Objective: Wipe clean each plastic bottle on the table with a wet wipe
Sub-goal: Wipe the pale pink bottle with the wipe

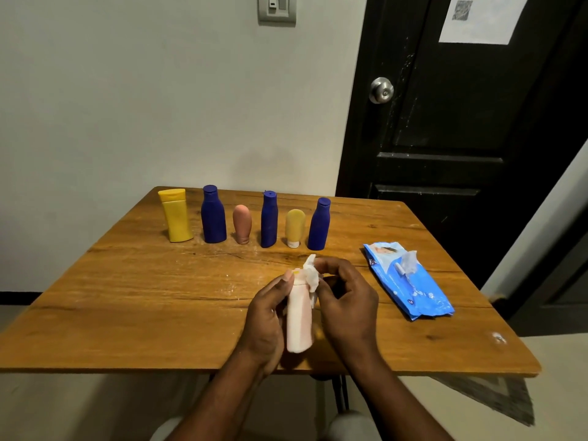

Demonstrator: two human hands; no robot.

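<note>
Wooden table (pixel 133 300) spreads under me, six bottles standing in a row along its far side and the blue wipes pack (pixel 410 281) off to my right. Nearer in, I hold the pale pink bottle (pixel 299 316) above the front edge, long axis running away from me, cap end farthest. My left hand (pixel 265 323) is wrapped round its body; my right hand (pixel 346 300) pinches the wet wipe (pixel 311 276) against the cap end, so I judge the stroke runs down toward me.
</note>
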